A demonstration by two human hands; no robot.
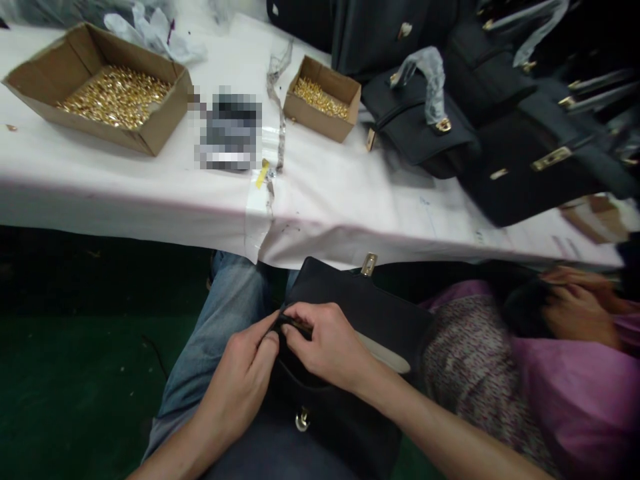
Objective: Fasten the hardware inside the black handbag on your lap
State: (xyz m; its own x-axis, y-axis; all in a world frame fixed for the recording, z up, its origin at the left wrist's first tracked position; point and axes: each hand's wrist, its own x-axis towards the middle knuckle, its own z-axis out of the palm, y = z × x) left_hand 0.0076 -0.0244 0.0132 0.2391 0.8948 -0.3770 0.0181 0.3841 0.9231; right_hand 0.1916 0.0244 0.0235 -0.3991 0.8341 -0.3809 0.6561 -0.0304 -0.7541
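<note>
A dark handbag [350,293] lies across my lap with its flap thrown back towards the table. A gold clasp plate [369,265] sits on the flap's edge, and a round gold turn lock [302,419] is on the bag's front. My left hand [250,363] is closed, its thumb and fingers pinching the rim of the bag's opening. Right beside it, my right hand [325,340] is also closed on that rim, finger and thumb bent together. A thin brownish strip shows under its fingers, too small to name. A pale strip [383,353] lies inside the flap.
On the white-covered table [330,187] stand a large cardboard box [170,110] and a smaller cardboard box [320,120], both holding small gold pieces. Several black handbags [425,133] crowd the right side. Close on my right sits a co-worker in pink sleeves [580,380], hands around something dark.
</note>
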